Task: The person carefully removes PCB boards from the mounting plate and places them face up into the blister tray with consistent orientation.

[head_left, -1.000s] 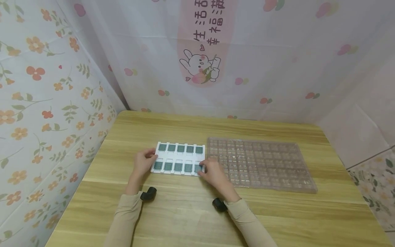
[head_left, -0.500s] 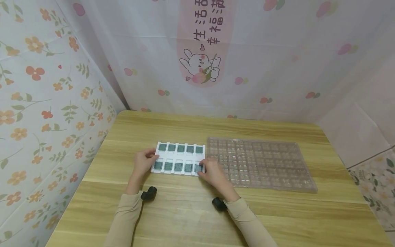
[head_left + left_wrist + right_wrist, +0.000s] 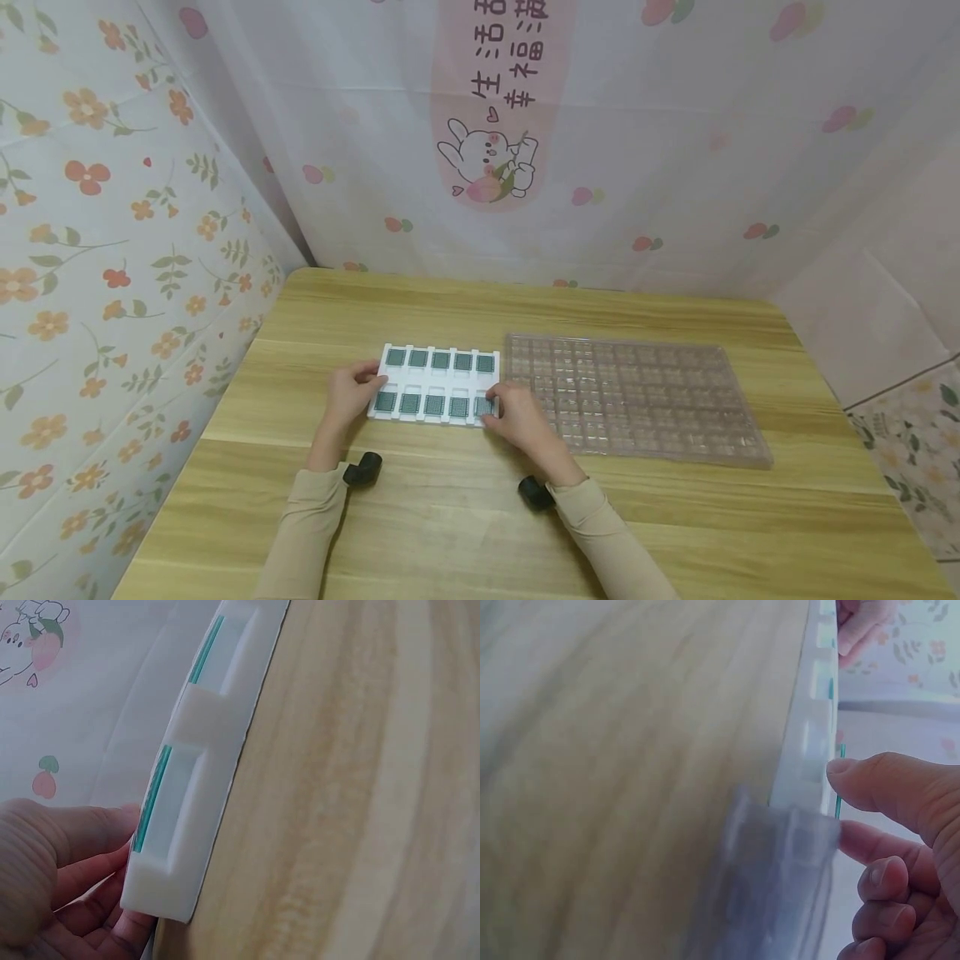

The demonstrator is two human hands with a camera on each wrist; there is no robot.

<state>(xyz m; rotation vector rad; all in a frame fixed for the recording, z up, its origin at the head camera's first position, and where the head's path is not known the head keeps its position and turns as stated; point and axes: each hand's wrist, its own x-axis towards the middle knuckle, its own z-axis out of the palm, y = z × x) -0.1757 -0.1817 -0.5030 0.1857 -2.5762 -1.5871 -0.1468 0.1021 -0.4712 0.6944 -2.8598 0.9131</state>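
Note:
A white foam-like tray (image 3: 437, 385) lies on the table with two rows of thin green square chips (image 3: 433, 405) in its pockets. My left hand (image 3: 352, 393) grips the tray's left end; in the left wrist view the thumb is on top and the fingers curl at its edge. At the near right corner, my right hand (image 3: 521, 417) pinches a green square chip (image 3: 838, 805) between thumb and index finger. In the right wrist view that chip's edge stands a little proud of the tray, and the other fingers are curled.
A clear plastic tray (image 3: 637, 400) with a grid of small compartments lies close to the white tray's right side. A patterned curtain (image 3: 675, 167) hangs behind the wooden table (image 3: 450, 517). Black camera mounts (image 3: 363, 470) sit at both wrists.
Almost nothing differs: both hands and the white tray stay in place, and the head view shifts only very slightly.

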